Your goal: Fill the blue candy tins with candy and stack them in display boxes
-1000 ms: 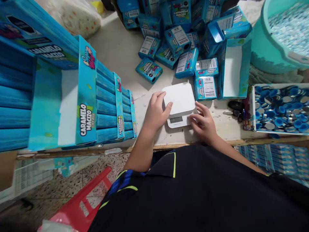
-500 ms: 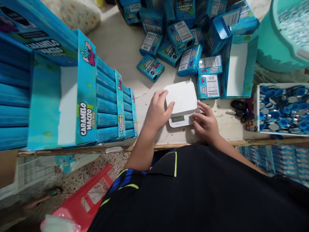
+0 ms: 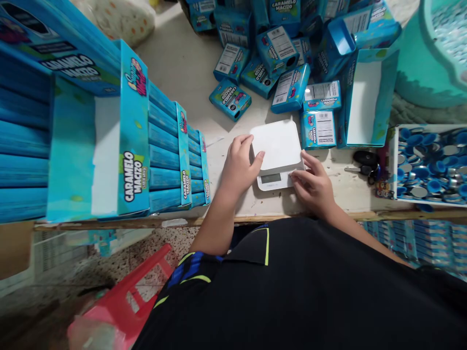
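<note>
A white kitchen scale (image 3: 276, 146) lies on the table in front of me, its small grey display (image 3: 271, 178) blank as far as I can see. At its left edge rests my left hand (image 3: 241, 163), fingertips on the side and thumb apart over the plate's corner. My right hand (image 3: 313, 183) holds the scale's lower right edge, with a finger at the panel beside the display. Just beyond the scale lie small blue candy boxes (image 3: 230, 99), and two more (image 3: 318, 129) are stacked close to its right side.
Large blue display boxes (image 3: 134, 184) fill the left. An open blue tray (image 3: 365, 102), keys (image 3: 365, 164), a box of blue caps (image 3: 430, 165) and a turquoise bucket (image 3: 416, 73) stand right. A red stool (image 3: 124, 291) is below the table edge.
The view has shifted slightly, so things on the table appear a little farther right. Both hands stay at the scale with almost the same pose.
</note>
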`<state>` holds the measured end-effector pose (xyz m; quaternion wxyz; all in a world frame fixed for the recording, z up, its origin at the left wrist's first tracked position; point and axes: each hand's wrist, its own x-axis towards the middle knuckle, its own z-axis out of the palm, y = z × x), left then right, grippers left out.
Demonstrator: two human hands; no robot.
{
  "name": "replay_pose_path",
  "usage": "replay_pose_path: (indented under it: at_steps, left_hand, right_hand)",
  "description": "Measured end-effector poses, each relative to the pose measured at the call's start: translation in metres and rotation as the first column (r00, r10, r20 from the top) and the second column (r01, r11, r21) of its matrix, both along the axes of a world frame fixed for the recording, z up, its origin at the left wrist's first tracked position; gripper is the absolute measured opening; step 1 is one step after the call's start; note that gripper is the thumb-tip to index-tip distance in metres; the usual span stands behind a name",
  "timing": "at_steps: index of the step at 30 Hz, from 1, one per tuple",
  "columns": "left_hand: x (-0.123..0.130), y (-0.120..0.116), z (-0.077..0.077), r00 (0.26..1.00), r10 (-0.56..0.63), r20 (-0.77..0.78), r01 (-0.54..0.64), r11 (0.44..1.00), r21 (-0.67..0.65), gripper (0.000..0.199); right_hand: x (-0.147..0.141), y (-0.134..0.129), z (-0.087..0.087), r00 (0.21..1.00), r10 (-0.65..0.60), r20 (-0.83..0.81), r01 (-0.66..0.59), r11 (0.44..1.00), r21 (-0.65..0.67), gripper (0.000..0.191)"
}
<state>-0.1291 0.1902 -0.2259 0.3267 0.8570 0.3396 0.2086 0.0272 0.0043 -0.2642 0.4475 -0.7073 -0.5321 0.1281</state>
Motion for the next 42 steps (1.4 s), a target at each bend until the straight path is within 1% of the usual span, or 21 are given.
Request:
replay_pose_path:
  at_steps: [5,10,13,18,23,28,31,35,42]
  left_hand:
    - [0.0006,0.0002,0.0007,0.999,-0.007,-0.046,0.006,0.999,-0.036,0.039]
    - [0.0004,-0.0001,0.0004,0.998,-0.016,-0.058,0.015,1.000,-0.010,0.039]
    - [0.0000,0.0004,0.0000,0.998,-0.011,-0.058,0.010,1.000,-0.017,0.039]
    - [0.0001,0.0011,-0.0007,0.999,-0.011,-0.051,0.011,1.000,-0.011,0.037]
    - [-0.0001,0.0021,-0.0026,0.999,-0.010,-0.046,0.009,1.000,-0.004,0.036]
    - [-0.0009,0.0038,-0.0024,0.997,-0.038,-0.061,0.038,0.999,0.000,0.036]
    - [-0.0009,0.0041,-0.0009,0.996,-0.030,-0.080,0.029,1.000,-0.005,0.038]
    - [-0.0011,0.0047,0.0000,0.999,-0.019,-0.048,0.018,1.000,-0.020,0.041]
    - [-0.0013,0.0041,-0.0011,0.999,-0.014,-0.038,0.014,1.000,0.005,0.039]
  right_hand:
    - [-0.0011,-0.0018,0.0003,0.998,0.010,0.057,-0.010,1.000,-0.008,0.016]
    - [-0.0024,-0.0024,-0.0034,0.997,-0.002,0.076,0.002,1.000,0.007,0.016]
    - [-0.0009,-0.0006,-0.0034,1.000,-0.024,0.015,0.024,0.999,0.021,0.015]
    - [0.0027,0.0028,0.0008,0.988,-0.070,-0.135,0.079,0.995,0.066,0.021]
    - [0.0030,0.0032,0.0024,0.987,-0.082,-0.140,0.087,0.996,0.029,0.022]
    - [0.0025,0.0029,0.0014,0.984,-0.081,-0.156,0.089,0.995,0.046,0.022]
    - [0.0025,0.0028,0.0013,0.984,-0.073,-0.160,0.081,0.995,0.050,0.022]
    - [0.0025,0.0023,0.0024,0.980,-0.079,-0.183,0.088,0.995,0.039,0.022]
    - [0.0021,0.0020,0.0032,0.975,-0.079,-0.208,0.084,0.996,0.015,0.027]
